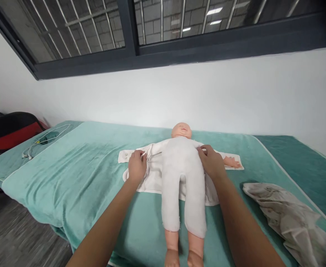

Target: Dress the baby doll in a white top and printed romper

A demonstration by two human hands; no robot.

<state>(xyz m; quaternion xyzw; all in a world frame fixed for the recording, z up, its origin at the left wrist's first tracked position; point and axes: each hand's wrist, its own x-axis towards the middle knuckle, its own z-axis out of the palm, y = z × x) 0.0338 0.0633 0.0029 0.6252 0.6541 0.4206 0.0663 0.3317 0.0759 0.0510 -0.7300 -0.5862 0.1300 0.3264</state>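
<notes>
A baby doll (183, 159) with a white cloth body lies on its back, head toward the wall. Under it a white baby shirt (154, 178) is spread, its sleeves out to both sides. My left hand (137, 165) is closed, pinching the shirt near the left sleeve. Beside the doll's shoulder, my right hand (211, 160) has bent fingers closed on the shirt's edge; the fingertips are partly hidden. One doll hand (231, 162) shows over the right sleeve end. The other doll hand is out of sight around the left sleeve.
A green cover (96, 163) lies over the bed. Crumpled pale cloth (288, 222) rests at the right. A white cable (44, 141) lies at the far left, near a black and red chair (15, 129). Behind the bed rises a white wall (152, 100) below a barred window.
</notes>
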